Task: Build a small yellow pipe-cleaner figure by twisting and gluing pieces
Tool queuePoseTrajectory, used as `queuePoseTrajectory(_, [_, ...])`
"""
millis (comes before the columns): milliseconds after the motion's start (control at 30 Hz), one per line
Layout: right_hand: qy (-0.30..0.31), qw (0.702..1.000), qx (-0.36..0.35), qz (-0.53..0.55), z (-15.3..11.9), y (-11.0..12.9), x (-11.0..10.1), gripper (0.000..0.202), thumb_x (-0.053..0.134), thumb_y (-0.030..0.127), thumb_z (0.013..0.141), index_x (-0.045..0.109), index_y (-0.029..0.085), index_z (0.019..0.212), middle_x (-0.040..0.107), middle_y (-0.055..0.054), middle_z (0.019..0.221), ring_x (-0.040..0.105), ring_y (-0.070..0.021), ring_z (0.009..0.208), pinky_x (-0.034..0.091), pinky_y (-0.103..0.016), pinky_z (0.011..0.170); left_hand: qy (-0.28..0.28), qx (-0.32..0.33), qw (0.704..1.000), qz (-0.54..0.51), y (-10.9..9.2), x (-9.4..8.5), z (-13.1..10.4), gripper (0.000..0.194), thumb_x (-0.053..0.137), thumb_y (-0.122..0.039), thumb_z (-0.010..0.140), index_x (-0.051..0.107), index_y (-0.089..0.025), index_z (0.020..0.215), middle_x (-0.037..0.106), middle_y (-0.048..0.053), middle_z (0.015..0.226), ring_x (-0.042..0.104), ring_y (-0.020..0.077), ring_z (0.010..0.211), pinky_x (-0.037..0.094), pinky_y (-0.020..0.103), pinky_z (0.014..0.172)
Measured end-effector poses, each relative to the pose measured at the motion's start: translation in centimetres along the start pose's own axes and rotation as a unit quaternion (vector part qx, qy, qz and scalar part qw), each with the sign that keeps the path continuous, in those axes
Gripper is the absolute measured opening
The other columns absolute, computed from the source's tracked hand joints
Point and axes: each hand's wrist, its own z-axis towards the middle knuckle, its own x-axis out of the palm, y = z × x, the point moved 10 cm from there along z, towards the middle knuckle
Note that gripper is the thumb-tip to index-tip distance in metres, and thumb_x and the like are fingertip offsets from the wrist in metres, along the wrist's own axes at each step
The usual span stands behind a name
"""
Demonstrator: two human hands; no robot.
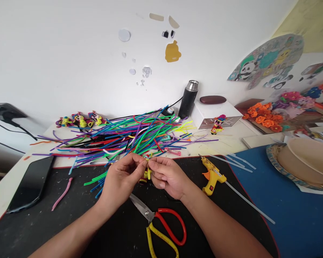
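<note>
Both hands meet over the black mat, fingertips pinched together. My left hand and my right hand hold a small pipe-cleaner figure between them. Yellow strands show below the fingers and a bit of light colour above; most of it is hidden. Just under the hands lie scissors with one red and one yellow handle, their tips hidden by my left hand. A yellow hot glue gun with a glue stick in its back rests right of my right hand.
Behind the hands spreads a heap of coloured pipe cleaners. Several finished figures stand at back left, and one by a white box. A black flask, a phone and loose glue sticks lie around.
</note>
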Motion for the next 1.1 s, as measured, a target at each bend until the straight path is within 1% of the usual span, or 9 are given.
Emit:
queuePoseTrajectory(233, [0.012,1.000,0.008,0.009,0.0,-0.3,0.1,0.042,0.092,0.047,0.075,0.061,0.018,0.080,0.034,0.015,0.043,0.027,-0.0040,0.035,0.017,-0.021,0.039,-0.004,0.010,1.000,0.003,-0.2,0.0,0.0,0.022,0.069,-0.035,0.093,0.069,-0.018,0.080,0.065,0.000,0.065,0.056,0.0128,0.055,0.048,0.021,0.052])
queuePoseTrajectory(500, [0.029,0.999,0.019,0.021,0.1,-0.6,0.1,0.041,0.090,0.045,0.077,0.060,0.018,0.079,0.036,0.014,0.043,0.029,-0.0044,0.034,0.017,-0.021,0.039,0.017,0.018,1.000,0.000,-0.6,0.2,0.1,0.021,0.068,-0.034,0.094,0.070,-0.018,0.081,0.065,0.000,0.064,0.057,0.0127,0.055,0.048,0.021,0.053])
queuePoseTrajectory(733, [0.044,0.998,0.030,0.028,0.0,-0.7,0.3,0.041,0.090,0.044,0.077,0.059,0.019,0.079,0.037,0.014,0.043,0.030,-0.0048,0.034,0.018,-0.021,0.039,0.017,0.022,1.000,-0.001,-0.7,0.2,0.1,0.020,0.070,-0.033,0.093,0.071,-0.018,0.080,0.064,-0.001,0.063,0.056,0.0119,0.054,0.046,0.021,0.052])
queuePoseTrajectory(933, [0.049,0.997,0.043,0.036,0.1,-1.1,0.3,0.041,0.091,0.044,0.077,0.058,0.019,0.078,0.037,0.014,0.043,0.031,-0.0050,0.034,0.018,-0.021,0.038,0.040,0.024,0.999,0.010,-0.8,0.4,0.2,0.021,0.069,-0.034,0.094,0.070,-0.018,0.081,0.064,-0.001,0.064,0.057,0.0125,0.057,0.046,0.022,0.054])
queuePoseTrajectory(1100, [0.055,0.996,0.052,0.040,0.1,-1.3,0.4,0.042,0.091,0.043,0.077,0.057,0.019,0.077,0.037,0.014,0.042,0.030,-0.0051,0.033,0.018,-0.021,0.039,0.058,0.030,0.998,0.016,-1.1,0.6,0.5,0.020,0.068,-0.032,0.094,0.070,-0.018,0.080,0.061,-0.003,0.062,0.053,0.0111,0.055,0.044,0.021,0.053])
